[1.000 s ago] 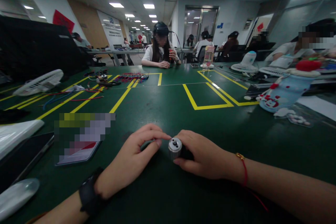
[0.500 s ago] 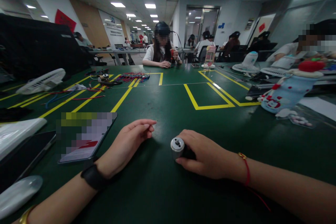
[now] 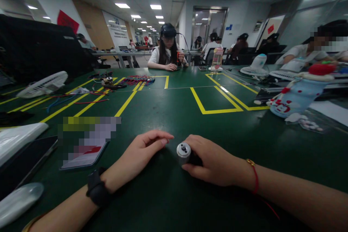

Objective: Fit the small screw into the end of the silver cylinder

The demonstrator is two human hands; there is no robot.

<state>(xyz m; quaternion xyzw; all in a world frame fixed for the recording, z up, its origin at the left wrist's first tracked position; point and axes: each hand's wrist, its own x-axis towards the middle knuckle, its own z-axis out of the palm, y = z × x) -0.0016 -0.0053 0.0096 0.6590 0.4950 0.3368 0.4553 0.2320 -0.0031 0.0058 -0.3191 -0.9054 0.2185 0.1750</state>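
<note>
My right hand (image 3: 209, 159) is wrapped round a small silver cylindrical motor (image 3: 183, 152) and keeps it upright on the green table (image 3: 152, 199). The motor's round top faces up, with a short shaft in its middle and small dark holes beside it. Much of its side is hidden by my fingers. Just left of the motor, my left hand (image 3: 146, 148) reaches in with fingers stretched and the thumb slightly apart. Its fingertips stop short of the motor, and nothing shows between them.
A phone (image 3: 89, 148) lies left of my left hand, with a white mouse (image 3: 21, 199) nearer me. Bundled wires (image 3: 138, 80) and a white fan (image 3: 43, 85) sit farther left. A blue bottle (image 3: 297, 96) stands right. Across the table sits a person (image 3: 165, 52) holding a red tool.
My left hand has moved right, closer to the motor, and its fingers have gone from a pinch to stretched out. My right hand and the motor have stayed in place.
</note>
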